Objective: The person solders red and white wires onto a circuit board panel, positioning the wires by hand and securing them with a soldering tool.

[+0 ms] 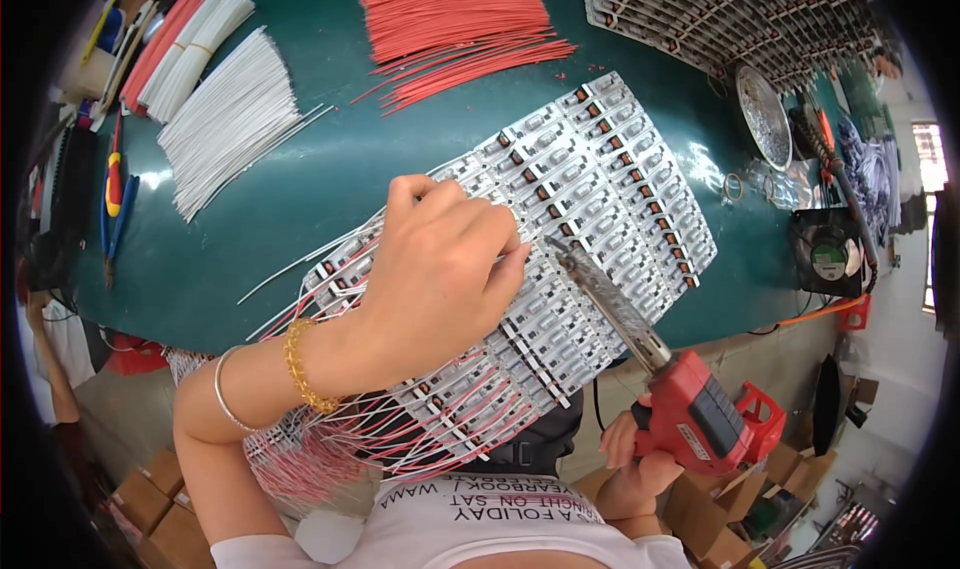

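My left hand (440,269) rests fingers-curled on a white panel of small circuit boards (610,199) that lies tilted across the green table, and it pinches a thin wire at its fingertips. Red and white wires (450,419) trail off the panel's near edge toward my lap. My right hand (640,459) grips the red handle of a soldering iron (700,409). The iron's metal tip (558,249) touches the panel just right of my left fingertips.
A bundle of cut red wires (460,19) and one of white wires (230,114) lie at the back of the green table (330,179). More board panels (740,14) are stacked far right, beside a round metal dish (765,117) and a small fan (828,254). Blue-handled pliers (115,209) lie left.
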{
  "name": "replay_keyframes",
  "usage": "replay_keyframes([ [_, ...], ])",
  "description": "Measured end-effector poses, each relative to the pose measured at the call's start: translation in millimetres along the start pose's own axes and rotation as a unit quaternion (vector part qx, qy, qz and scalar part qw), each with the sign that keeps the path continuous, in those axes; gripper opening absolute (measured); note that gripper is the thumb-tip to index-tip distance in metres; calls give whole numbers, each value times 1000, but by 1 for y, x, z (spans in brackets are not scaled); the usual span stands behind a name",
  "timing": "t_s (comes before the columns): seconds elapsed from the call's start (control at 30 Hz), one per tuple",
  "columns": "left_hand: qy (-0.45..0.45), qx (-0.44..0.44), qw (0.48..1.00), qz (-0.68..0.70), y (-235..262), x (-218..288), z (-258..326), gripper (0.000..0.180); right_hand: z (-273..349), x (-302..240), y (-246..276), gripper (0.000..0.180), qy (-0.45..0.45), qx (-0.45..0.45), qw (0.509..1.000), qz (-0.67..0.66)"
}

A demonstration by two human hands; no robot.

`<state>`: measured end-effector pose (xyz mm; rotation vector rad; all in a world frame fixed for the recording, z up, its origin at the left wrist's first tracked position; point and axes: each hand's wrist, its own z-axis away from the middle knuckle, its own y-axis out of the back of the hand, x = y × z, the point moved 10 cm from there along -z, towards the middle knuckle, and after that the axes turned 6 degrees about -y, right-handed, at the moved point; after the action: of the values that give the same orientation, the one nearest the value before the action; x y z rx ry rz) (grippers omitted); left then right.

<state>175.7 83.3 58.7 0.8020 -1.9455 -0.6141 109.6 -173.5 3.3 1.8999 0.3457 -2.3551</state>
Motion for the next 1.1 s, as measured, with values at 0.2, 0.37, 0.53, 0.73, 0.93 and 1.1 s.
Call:
replay_keyframes([
  [0.2, -8, 8, 1000, -6, 0, 1, 0, 16, 6, 0, -22, 61, -35, -129, 978, -159],
  [0.37, -10, 9, 1000, -7, 2, 1, -1, 15, 27, 29, 11, 64, -110, -44, 993, -25],
  [0.53, -10, 8, 1000, 2, 1, 2, -1, 14, 13, -3, 7, 74, 31, 39, 978, 201],
  [0.73, -12, 12, 1000, -8, 2, 2, 0, 13, 12, 16, 8, 74, -28, 17, 999, -33],
  [0.93, -23, -1, 1000, -15, -2, 2, 0, 12, 8, 7, -1, 71, -13, 17, 1000, 14],
  [1.1, -17, 12, 1000, -15, 4, 3, -2, 13, 32, 28, 36, 74, 39, 33, 970, 237],
])
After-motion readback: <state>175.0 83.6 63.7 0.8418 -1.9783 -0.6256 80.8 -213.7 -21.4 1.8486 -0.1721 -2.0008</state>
